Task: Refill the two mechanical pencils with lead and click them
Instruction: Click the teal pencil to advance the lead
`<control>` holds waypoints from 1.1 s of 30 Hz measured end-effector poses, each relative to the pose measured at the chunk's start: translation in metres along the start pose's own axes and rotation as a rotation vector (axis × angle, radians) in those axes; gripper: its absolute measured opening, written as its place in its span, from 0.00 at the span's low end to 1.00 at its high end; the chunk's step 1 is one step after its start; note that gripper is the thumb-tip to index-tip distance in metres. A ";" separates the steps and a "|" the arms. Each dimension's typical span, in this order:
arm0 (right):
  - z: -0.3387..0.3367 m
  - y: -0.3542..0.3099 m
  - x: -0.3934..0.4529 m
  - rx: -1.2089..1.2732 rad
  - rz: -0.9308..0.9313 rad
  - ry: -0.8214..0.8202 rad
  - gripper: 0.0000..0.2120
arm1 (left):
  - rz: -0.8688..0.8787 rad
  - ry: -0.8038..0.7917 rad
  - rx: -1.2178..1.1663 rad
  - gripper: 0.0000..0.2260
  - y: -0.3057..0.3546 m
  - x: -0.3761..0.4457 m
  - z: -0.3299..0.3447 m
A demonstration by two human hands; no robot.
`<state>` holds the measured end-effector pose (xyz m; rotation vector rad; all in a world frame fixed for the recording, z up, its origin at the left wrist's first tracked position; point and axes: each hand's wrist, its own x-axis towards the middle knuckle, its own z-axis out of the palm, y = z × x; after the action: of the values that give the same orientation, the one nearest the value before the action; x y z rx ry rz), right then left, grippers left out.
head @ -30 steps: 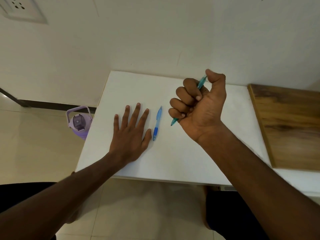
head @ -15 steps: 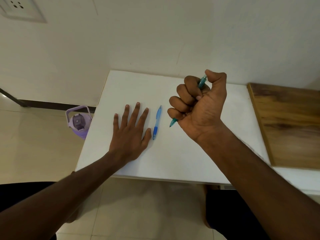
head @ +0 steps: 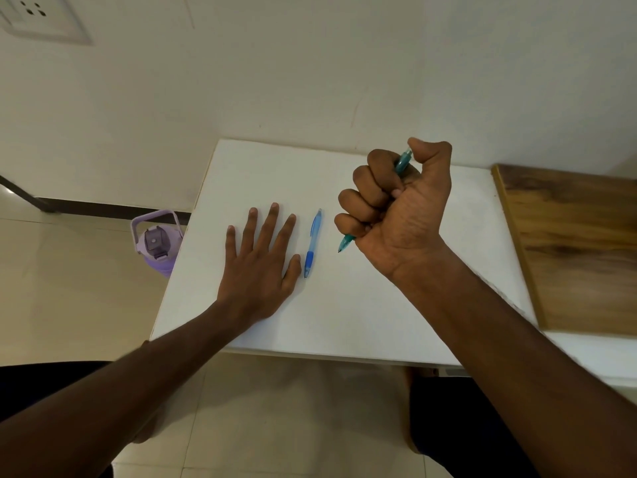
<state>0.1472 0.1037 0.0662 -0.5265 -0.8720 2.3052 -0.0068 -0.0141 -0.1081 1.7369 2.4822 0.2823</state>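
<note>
Right hand (head: 400,215) is fisted around a slim teal translucent plastic mechanical pencil (head: 402,161), all four fingers curled over the barrel, thumb bent over the top end at the far side. The pencil runs diagonally through the fist: cap end pokes out far-right under the thumb, pointed tip (head: 343,243) sticks out near-left below the little finger, angled down toward the table, whether it touches the surface I can't tell. Left hand (head: 260,262) lies flat, palm down, on the white rectangular tabletop (head: 344,319), fingers straight and slightly spread, holding nothing. Second pencil, a light-blue translucent plastic mechanical pencil with a darker blue grip (head: 313,241), lies flat on the table between the two hands, just right of the left thumb, lengthwise near-to-far, grip end and tip nearest the person. It is close to the thumb but contact isn't clear. To the right of the white top sits a brown wood-grain board (head: 572,246). On the tiled floor left of the table stands a lavender plastic water bottle with a carry handle (head: 157,241). White switch plate (head: 41,19) on the wall, far left.
</note>
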 end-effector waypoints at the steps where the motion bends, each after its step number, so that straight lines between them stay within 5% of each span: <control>1: 0.000 0.000 0.000 -0.004 -0.002 0.000 0.25 | -0.001 0.000 0.000 0.33 0.000 0.000 0.000; 33: 0.001 0.001 0.002 -0.007 -0.022 -0.010 0.26 | 0.006 0.018 0.004 0.33 -0.002 0.000 0.003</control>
<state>0.1449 0.1037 0.0655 -0.5058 -0.8865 2.2880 -0.0081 -0.0145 -0.1116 1.7512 2.4924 0.2947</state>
